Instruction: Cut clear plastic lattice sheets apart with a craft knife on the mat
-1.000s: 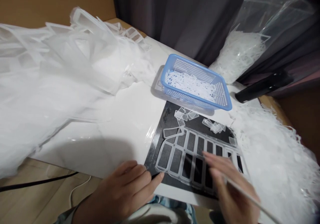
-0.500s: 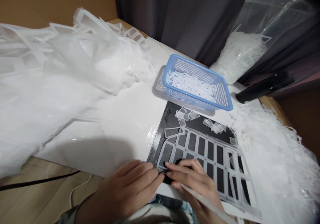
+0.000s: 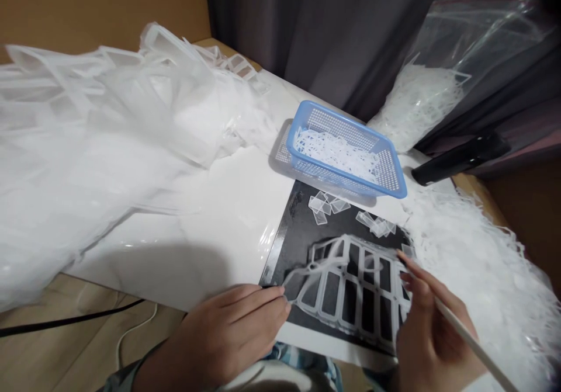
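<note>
A translucent plastic grid sheet (image 3: 335, 292) of rounded rectangular openings lies over a black board (image 3: 287, 252), its left part bent and lifted. My left hand (image 3: 236, 333) is closed at the board's near left edge, its fingertips on a thin strand at the sheet's left corner. My right hand (image 3: 433, 328) is at the sheet's right side, its fingers closed around a slim white stick-like tool (image 3: 473, 345). The thumb and forefinger reach over the sheet's right end. The tool's tip is hidden. Small clear rectangular pieces (image 3: 322, 205) lie loose on the board's far part.
Beyond the board stands a blue mesh basket (image 3: 346, 176) with thin white scraps inside. A big pile of translucent sheets (image 3: 109, 129) covers the left. White stringy scraps (image 3: 482, 263) heap up at right, near a black cylinder (image 3: 460, 158) and a clear bag (image 3: 421, 100) of scraps.
My right hand has moved from beside my left hand to the sheet's right end. The grid sheet has shifted and its left part has bent upward. My left hand has barely moved.
</note>
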`<act>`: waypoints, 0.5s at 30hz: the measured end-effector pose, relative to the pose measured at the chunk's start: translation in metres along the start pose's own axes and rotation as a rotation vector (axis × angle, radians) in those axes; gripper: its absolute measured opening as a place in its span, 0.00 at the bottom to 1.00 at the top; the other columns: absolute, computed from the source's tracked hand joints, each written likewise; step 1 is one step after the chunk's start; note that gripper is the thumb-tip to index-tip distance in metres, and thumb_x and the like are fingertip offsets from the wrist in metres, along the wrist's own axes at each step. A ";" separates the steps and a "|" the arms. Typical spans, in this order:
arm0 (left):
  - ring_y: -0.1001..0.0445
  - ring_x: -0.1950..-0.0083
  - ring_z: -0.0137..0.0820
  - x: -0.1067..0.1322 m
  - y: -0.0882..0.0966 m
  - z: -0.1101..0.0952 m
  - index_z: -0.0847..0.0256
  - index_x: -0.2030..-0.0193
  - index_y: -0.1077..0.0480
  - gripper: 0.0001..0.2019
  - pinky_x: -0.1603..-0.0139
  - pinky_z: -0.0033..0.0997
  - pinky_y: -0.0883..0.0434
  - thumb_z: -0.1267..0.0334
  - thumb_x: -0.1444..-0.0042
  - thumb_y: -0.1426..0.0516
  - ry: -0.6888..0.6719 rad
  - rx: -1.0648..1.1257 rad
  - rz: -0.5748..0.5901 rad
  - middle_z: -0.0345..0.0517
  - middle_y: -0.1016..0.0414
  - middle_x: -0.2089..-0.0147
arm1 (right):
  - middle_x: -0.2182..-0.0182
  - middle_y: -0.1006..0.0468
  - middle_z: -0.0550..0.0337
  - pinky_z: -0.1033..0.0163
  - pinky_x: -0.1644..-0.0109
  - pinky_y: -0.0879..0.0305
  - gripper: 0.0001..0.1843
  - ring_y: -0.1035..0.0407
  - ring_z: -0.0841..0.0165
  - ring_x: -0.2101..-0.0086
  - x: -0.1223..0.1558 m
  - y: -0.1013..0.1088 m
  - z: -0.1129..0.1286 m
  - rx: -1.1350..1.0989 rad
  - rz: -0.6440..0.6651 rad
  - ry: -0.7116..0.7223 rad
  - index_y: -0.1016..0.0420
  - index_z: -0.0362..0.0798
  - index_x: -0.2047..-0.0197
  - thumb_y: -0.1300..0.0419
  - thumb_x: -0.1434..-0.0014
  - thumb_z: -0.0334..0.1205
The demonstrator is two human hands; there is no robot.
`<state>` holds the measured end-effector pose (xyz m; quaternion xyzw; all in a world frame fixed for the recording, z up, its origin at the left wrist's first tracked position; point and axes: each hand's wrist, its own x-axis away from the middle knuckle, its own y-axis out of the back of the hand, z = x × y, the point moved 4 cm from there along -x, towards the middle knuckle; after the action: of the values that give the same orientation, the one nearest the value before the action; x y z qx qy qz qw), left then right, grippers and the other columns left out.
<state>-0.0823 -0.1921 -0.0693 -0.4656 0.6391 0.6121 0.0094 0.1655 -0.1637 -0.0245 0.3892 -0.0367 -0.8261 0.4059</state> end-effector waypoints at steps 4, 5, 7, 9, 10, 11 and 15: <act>0.26 0.47 0.29 -0.001 0.001 0.000 0.65 0.54 0.24 0.09 0.45 0.30 0.32 0.69 0.30 0.46 -0.012 -0.011 -0.026 0.38 0.19 0.52 | 0.58 0.17 0.48 0.55 0.57 0.27 0.12 0.24 0.62 0.65 -0.001 0.007 -0.001 0.068 -0.146 -0.048 0.19 0.43 0.52 0.37 0.33 0.41; 0.26 0.48 0.29 -0.003 0.002 0.000 0.65 0.54 0.24 0.10 0.46 0.31 0.32 0.69 0.30 0.47 -0.018 -0.015 -0.033 0.39 0.19 0.53 | 0.56 0.18 0.49 0.53 0.53 0.28 0.11 0.23 0.61 0.61 -0.002 0.006 -0.001 0.075 -0.074 -0.044 0.18 0.44 0.52 0.37 0.34 0.41; 0.26 0.51 0.29 -0.005 0.006 -0.001 0.63 0.57 0.23 0.12 0.48 0.32 0.33 0.70 0.30 0.49 -0.017 -0.023 -0.045 0.38 0.19 0.56 | 0.52 0.20 0.50 0.52 0.48 0.30 0.10 0.25 0.57 0.53 -0.001 0.000 -0.001 0.089 0.138 -0.008 0.18 0.47 0.53 0.38 0.34 0.41; 0.27 0.53 0.28 -0.008 0.009 -0.001 0.59 0.57 0.23 0.13 0.47 0.31 0.35 0.71 0.29 0.50 -0.003 -0.031 -0.049 0.36 0.20 0.57 | 0.51 0.22 0.51 0.55 0.49 0.29 0.10 0.27 0.58 0.49 0.002 -0.007 0.002 0.088 0.332 0.044 0.17 0.49 0.52 0.39 0.33 0.40; 0.27 0.53 0.27 -0.008 0.010 -0.001 0.58 0.56 0.23 0.13 0.46 0.31 0.36 0.70 0.29 0.49 0.006 -0.043 -0.051 0.36 0.20 0.56 | 0.52 0.22 0.52 0.59 0.52 0.28 0.10 0.26 0.60 0.51 0.003 -0.011 0.004 0.069 0.407 0.071 0.18 0.51 0.51 0.39 0.33 0.39; 0.28 0.51 0.27 -0.009 0.010 -0.001 0.57 0.52 0.24 0.11 0.45 0.31 0.37 0.69 0.30 0.48 0.019 -0.057 -0.051 0.36 0.20 0.53 | 0.54 0.22 0.53 0.62 0.56 0.27 0.11 0.25 0.63 0.54 0.005 -0.016 0.007 0.032 0.476 0.091 0.18 0.52 0.51 0.39 0.33 0.37; 0.34 0.38 0.35 -0.010 0.000 0.002 0.64 0.36 0.33 0.21 0.36 0.40 0.43 0.63 0.35 0.44 0.108 -0.156 0.082 0.45 0.29 0.36 | 0.58 0.19 0.55 0.67 0.59 0.24 0.12 0.22 0.67 0.61 0.011 -0.036 0.021 -0.128 0.715 0.134 0.19 0.52 0.51 0.39 0.33 0.31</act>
<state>-0.0777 -0.1846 -0.0637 -0.4707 0.6076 0.6339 -0.0867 0.1247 -0.1525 -0.0302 0.3788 -0.0918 -0.6053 0.6940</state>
